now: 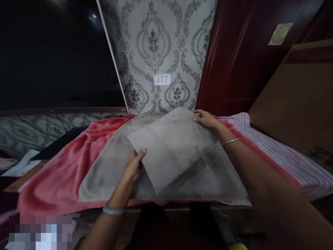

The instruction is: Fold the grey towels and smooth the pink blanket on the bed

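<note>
Grey towel (171,149), folded flap gripped by both hands' fingers (135,163), hides most of the pink blanket (67,166).

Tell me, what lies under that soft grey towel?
A fluffy pink blanket spreads under the grey towel, over a striped sheet. What lies beneath the blanket stays covered.

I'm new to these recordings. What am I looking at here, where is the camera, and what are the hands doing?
There is no machine: a person works with bare hands, filmed by a camera on their head looking forward and down. The left hand grips the near edge of a folded grey cloth; the right hand holds its far corner. The fold lies on the rest of the same grey cloth, spread over a pink blanket. A striped cloth lies to the right. On the patterned wall behind is a label reading 277.
</note>
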A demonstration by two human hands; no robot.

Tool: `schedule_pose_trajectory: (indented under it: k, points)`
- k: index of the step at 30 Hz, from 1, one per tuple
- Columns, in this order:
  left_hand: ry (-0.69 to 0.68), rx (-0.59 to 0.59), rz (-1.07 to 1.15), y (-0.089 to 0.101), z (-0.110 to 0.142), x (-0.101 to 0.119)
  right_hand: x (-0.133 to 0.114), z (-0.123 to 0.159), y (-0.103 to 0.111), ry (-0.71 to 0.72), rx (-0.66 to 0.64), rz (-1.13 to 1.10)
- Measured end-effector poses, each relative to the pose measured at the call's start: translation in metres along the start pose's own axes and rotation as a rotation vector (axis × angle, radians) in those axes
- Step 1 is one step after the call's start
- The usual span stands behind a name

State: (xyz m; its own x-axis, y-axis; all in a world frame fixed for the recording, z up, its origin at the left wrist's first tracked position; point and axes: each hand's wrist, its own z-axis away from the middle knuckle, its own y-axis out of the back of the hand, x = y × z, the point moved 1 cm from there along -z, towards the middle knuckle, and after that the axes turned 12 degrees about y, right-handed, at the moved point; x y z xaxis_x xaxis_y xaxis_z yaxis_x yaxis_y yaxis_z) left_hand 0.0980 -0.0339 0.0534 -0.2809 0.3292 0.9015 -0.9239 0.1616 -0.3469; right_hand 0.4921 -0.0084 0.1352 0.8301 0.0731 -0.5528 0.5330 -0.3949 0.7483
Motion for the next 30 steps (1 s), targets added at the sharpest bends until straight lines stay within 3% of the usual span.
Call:
schedule_pose_trajectory:
  k: [2, 5, 9, 14, 18, 30]
  points:
    - [0.159, -0.011, 0.003, 0.006, -0.002, -0.024, 0.000, 0.000, -0.023, -0.037, -0.016, 0.187]
    - [0.315, -0.042, 0.003, 0.015, -0.004, -0.050, -0.006, 0.017, -0.067, -0.013, -0.121, 0.228]
    - [0.287, -0.063, 0.006, 0.017, -0.003, -0.056, -0.024, 0.048, -0.116, 0.116, -0.225, 0.257]
    - [0.232, -0.030, -0.033, 0.016, 0.001, -0.057, -0.040, 0.086, -0.156, 0.263, -0.290, 0.422]
    - [0.195, -0.025, -0.071, 0.017, 0.000, -0.062, -0.037, 0.100, -0.166, 0.282, -0.274, 0.432]
    - [0.198, -0.012, -0.066, 0.016, 0.002, -0.064, -0.038, 0.099, -0.162, 0.268, -0.294, 0.439]
